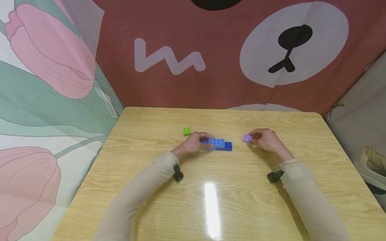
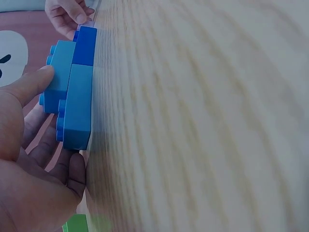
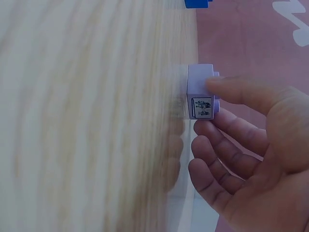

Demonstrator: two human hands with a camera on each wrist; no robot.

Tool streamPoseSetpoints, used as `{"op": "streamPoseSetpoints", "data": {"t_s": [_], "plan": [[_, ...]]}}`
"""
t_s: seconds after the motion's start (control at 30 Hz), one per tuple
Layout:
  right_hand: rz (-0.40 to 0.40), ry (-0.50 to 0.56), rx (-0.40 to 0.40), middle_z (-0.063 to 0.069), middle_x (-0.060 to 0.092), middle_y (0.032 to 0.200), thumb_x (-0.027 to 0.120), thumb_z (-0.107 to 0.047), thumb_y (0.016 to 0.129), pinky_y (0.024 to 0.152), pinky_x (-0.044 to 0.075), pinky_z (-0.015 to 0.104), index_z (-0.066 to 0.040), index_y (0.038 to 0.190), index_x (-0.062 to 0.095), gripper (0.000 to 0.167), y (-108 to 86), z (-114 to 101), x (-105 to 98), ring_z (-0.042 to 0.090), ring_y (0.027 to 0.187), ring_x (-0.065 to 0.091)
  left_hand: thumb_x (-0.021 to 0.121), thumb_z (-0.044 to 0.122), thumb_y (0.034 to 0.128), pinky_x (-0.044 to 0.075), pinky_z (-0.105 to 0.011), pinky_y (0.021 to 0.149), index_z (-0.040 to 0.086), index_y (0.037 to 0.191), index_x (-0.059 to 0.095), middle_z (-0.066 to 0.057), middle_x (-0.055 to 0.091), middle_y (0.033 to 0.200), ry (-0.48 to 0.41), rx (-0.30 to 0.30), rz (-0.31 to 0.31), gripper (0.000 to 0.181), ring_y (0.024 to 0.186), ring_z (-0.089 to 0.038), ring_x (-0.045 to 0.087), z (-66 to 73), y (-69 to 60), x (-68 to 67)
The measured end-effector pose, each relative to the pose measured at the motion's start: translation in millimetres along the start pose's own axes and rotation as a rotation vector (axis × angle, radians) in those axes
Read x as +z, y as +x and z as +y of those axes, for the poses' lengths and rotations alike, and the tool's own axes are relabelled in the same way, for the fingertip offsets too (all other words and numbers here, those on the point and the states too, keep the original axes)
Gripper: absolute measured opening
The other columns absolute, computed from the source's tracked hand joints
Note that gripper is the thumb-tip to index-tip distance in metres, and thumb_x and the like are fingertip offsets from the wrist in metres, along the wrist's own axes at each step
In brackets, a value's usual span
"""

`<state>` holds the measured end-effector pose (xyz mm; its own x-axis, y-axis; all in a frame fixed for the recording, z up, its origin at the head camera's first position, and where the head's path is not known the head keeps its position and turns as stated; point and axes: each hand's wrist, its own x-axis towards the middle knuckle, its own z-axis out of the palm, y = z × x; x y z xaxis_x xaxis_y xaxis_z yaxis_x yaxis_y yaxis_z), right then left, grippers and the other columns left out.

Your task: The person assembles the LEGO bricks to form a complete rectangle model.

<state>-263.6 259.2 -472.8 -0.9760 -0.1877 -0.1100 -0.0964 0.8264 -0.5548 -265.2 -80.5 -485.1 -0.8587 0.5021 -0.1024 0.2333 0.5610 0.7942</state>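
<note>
We see at the centre a low assembly of blue bricks on the table [image 1: 187, 204]: a lower light blue brick [image 2: 78, 108] and a dark blue brick [image 2: 86, 46] lie end to end, and an upper light blue brick [image 1: 218, 143] straddles the seam between them. Studs show on the lower light blue brick where the upper one leaves it uncovered.

The left hand [image 1: 195, 143] is clamped on the upper light blue brick, thumb on the near side, fingers about the far side. To the right, apart from the assembly, we find a purple brick [image 3: 199, 81] pinched between thumb and fingertips of the right hand [image 1: 266, 139] — the remaining fingers curl loosely below. One face of this brick bears a small printed panel [image 3: 202, 108]; whether its base meets the tabletop we cannot tell.

Just beyond the left hand stands a green brick [image 1: 187, 131], studs upward. Farther out we note pale sleeves [image 1: 313, 194], a small black device [image 1: 178, 174] at each wrist and, behind the table, a reddish cloth [image 1: 217, 83] with a cartoon muzzle — tulip-printed fabric [image 1: 54, 50] hangs at left.
</note>
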Motion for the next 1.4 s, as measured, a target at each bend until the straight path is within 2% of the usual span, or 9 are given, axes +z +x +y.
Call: {"op": "streamPoseSetpoints", "data": {"t_s": [0.63,0.93,1.4], "plan": [[0.007,0.011,-0.036,0.013,0.071,0.107,0.072,-0.025,0.091,0.068,0.048,0.029,-0.009,0.121,0.069,0.034,-3.5,-9,-2,0.025,0.092,0.062,0.075,0.035,0.0904,0.05,-0.035,0.1,0.024,0.125,0.069,0.001,0.067,0.127,0.012,0.008,-0.004,0.037,0.111,-0.013,0.061,-2.3,1.2,0.5],[0.018,0.003,-0.086,0.012,0.071,0.105,0.072,-0.023,0.09,0.067,0.047,0.029,-0.01,0.12,0.07,0.032,-6.1,-17,-2,0.023,0.09,0.061,0.075,0.032,0.0906,0.049,-0.036,0.103,0.023,0.128,0.068,0.0,0.066,0.131,0.0,0.023,-0.006,0.039,0.116,-0.014,0.061,-3.9,2.7,1.1],[0.009,0.017,-0.092,0.011,0.071,0.105,0.072,-0.02,0.09,0.068,0.048,0.03,-0.011,0.118,0.071,0.029,-8.2,-25,5,0.024,0.091,0.061,0.075,0.033,0.0907,0.049,-0.035,0.101,0.025,0.127,0.068,0.001,0.066,0.131,-0.004,0.014,-0.006,0.038,0.115,-0.014,0.061,-2.7,2.0,1.4]]}}
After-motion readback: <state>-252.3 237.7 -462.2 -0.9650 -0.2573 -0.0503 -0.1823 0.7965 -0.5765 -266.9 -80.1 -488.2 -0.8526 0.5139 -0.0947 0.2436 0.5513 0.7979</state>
